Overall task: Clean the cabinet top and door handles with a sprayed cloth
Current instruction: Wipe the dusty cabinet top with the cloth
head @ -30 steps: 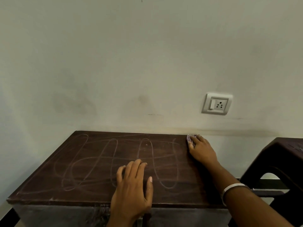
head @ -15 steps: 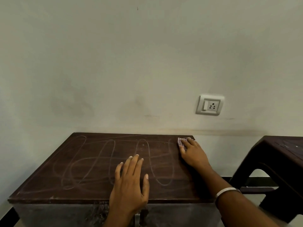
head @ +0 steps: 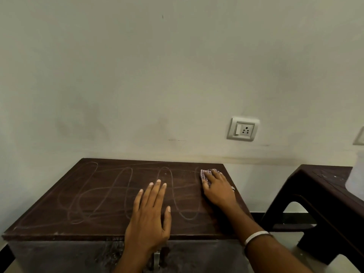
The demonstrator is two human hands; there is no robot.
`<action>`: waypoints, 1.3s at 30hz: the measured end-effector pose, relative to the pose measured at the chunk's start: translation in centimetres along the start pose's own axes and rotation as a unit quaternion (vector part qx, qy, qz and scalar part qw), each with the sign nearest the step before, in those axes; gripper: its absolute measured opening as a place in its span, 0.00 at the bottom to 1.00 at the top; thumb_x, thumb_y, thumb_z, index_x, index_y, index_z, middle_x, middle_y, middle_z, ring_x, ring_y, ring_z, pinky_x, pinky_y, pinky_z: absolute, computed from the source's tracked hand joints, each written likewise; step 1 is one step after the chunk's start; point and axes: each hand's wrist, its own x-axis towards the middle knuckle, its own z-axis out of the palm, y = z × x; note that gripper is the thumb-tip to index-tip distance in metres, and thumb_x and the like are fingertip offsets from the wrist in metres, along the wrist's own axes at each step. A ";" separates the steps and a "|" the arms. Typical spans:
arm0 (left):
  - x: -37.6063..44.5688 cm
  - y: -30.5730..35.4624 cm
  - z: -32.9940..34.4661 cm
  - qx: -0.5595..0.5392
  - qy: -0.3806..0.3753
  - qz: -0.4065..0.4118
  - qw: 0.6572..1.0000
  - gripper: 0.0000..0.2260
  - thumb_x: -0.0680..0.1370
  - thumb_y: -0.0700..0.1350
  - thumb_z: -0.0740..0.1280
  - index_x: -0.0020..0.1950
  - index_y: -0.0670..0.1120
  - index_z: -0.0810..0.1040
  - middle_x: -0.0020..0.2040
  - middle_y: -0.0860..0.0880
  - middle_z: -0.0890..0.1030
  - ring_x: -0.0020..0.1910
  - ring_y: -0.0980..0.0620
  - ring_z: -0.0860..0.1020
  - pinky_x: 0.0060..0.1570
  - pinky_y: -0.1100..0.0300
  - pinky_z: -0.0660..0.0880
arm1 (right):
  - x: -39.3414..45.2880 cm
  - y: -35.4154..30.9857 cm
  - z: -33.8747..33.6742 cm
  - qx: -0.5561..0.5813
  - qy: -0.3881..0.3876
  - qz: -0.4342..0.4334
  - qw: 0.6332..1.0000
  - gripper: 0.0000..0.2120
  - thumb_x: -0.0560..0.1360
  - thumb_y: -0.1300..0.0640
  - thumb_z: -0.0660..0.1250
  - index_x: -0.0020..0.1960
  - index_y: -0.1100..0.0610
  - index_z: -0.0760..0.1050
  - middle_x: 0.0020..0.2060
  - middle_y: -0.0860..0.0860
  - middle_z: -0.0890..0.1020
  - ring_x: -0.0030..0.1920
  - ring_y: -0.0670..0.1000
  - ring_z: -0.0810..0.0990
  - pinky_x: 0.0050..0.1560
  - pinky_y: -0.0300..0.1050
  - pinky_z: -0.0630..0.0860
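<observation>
The left hand (head: 150, 217) is lying flat near the front edge of the cabinet top (head: 94, 196), fingers straight and a little spread, grasping nothing. On the right wrist a pale bracelet (head: 256, 236) is showing. Farther back, the right hand (head: 217, 189) is pressing the cloth (head: 204, 174) onto the far right corner of the top — the fingers are lying over it, only the checked edge is sticking out. Pale looping streaks are crossing the dark brown surface. To the right, apart from the cabinet, a dark stool (head: 323, 196) is standing. Behind all — a pale wall (head: 157, 85) is carrying a white socket (head: 242, 129).
</observation>
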 end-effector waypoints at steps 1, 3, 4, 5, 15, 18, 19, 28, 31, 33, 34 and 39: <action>0.0 0.0 0.0 0.000 -0.001 -0.001 1.000 0.28 0.79 0.55 0.52 0.77 0.48 0.58 0.78 0.50 0.58 0.78 0.52 0.54 0.74 0.48 0.51 | -0.1 0.4 -0.2 0.007 -0.003 0.004 1.000 0.24 0.81 0.46 0.53 0.76 0.50 0.63 0.77 0.51 0.61 0.77 0.51 0.57 0.77 0.47 0.51; 0.0 0.0 0.0 -0.001 -0.001 -0.005 1.000 0.28 0.79 0.55 0.51 0.77 0.48 0.58 0.78 0.50 0.58 0.77 0.52 0.54 0.74 0.49 0.50 | -0.2 1.5 -0.6 0.009 0.009 0.023 1.000 0.24 0.81 0.45 0.53 0.75 0.49 0.63 0.76 0.51 0.62 0.76 0.51 0.58 0.77 0.47 0.53; 0.0 0.0 0.0 0.000 0.000 -0.005 1.000 0.27 0.79 0.55 0.51 0.77 0.48 0.59 0.78 0.50 0.59 0.77 0.52 0.54 0.74 0.49 0.50 | -0.2 2.2 -0.7 0.004 0.019 0.035 0.999 0.24 0.80 0.45 0.53 0.75 0.49 0.64 0.76 0.51 0.63 0.76 0.52 0.59 0.77 0.48 0.54; 0.0 0.0 0.0 0.002 0.001 -0.005 1.000 0.27 0.79 0.55 0.51 0.77 0.47 0.59 0.78 0.49 0.59 0.77 0.52 0.55 0.74 0.49 0.50 | -0.3 2.7 -0.9 0.000 0.025 0.048 0.999 0.24 0.80 0.45 0.53 0.75 0.49 0.64 0.76 0.51 0.63 0.76 0.52 0.60 0.77 0.48 0.55; 0.1 0.1 0.0 0.014 0.013 0.002 1.000 0.27 0.78 0.54 0.52 0.76 0.46 0.62 0.76 0.48 0.63 0.76 0.51 0.58 0.74 0.48 0.52 | -1.7 0.5 -0.1 -0.024 0.028 0.020 0.999 0.24 0.79 0.45 0.54 0.75 0.48 0.64 0.75 0.51 0.65 0.75 0.53 0.60 0.77 0.48 0.54; 0.0 0.1 0.0 0.010 0.016 0.000 1.000 0.27 0.78 0.54 0.52 0.76 0.46 0.62 0.76 0.48 0.63 0.76 0.51 0.58 0.74 0.48 0.52 | -2.6 -0.3 -0.3 -0.007 0.018 0.004 1.000 0.24 0.80 0.45 0.54 0.75 0.48 0.64 0.76 0.50 0.64 0.76 0.51 0.59 0.77 0.48 0.53; 0.0 0.0 -0.1 0.007 0.018 0.000 1.000 0.27 0.78 0.54 0.52 0.76 0.46 0.62 0.76 0.48 0.63 0.76 0.51 0.58 0.74 0.48 0.51 | -2.8 -0.2 -0.5 -0.003 0.016 0.003 1.000 0.24 0.80 0.45 0.54 0.75 0.48 0.64 0.76 0.50 0.63 0.76 0.51 0.59 0.77 0.47 0.53; 0.1 0.0 0.1 0.009 0.017 0.004 1.000 0.27 0.78 0.54 0.52 0.75 0.45 0.64 0.75 0.46 0.66 0.75 0.50 0.61 0.75 0.49 0.50 | -4.1 3.5 -2.1 -0.007 0.047 0.078 0.996 0.24 0.80 0.46 0.55 0.74 0.49 0.65 0.75 0.52 0.64 0.75 0.53 0.61 0.75 0.48 0.57; 0.1 0.1 0.0 0.011 0.016 0.004 1.000 0.27 0.78 0.54 0.52 0.75 0.44 0.65 0.74 0.46 0.67 0.75 0.49 0.62 0.74 0.49 0.51 | -4.8 2.2 -1.5 -0.022 0.047 0.065 0.997 0.24 0.79 0.45 0.54 0.75 0.48 0.64 0.75 0.52 0.64 0.75 0.53 0.60 0.76 0.49 0.56; 0.1 0.2 -0.1 0.008 0.019 0.005 1.000 0.27 0.78 0.53 0.52 0.74 0.44 0.65 0.74 0.46 0.67 0.75 0.49 0.62 0.74 0.49 0.51 | -5.4 0.9 -1.0 -0.022 0.049 0.045 0.998 0.24 0.79 0.45 0.54 0.75 0.48 0.64 0.75 0.51 0.64 0.76 0.53 0.60 0.77 0.49 0.55; 0.1 0.2 -0.1 0.006 0.020 0.005 1.000 0.27 0.78 0.53 0.52 0.74 0.44 0.65 0.74 0.46 0.68 0.75 0.49 0.63 0.74 0.49 0.51 | -5.7 0.4 -0.9 -0.021 0.049 0.033 0.998 0.24 0.79 0.45 0.54 0.75 0.48 0.64 0.75 0.51 0.64 0.76 0.52 0.59 0.77 0.48 0.54; 0.1 0.1 -0.2 0.005 0.016 0.005 1.000 0.27 0.78 0.54 0.51 0.75 0.45 0.64 0.74 0.46 0.67 0.75 0.50 0.62 0.75 0.50 0.51 | -7.2 0.5 -1.2 0.008 0.048 0.017 0.999 0.24 0.80 0.44 0.54 0.74 0.47 0.65 0.76 0.48 0.64 0.76 0.49 0.59 0.76 0.45 0.54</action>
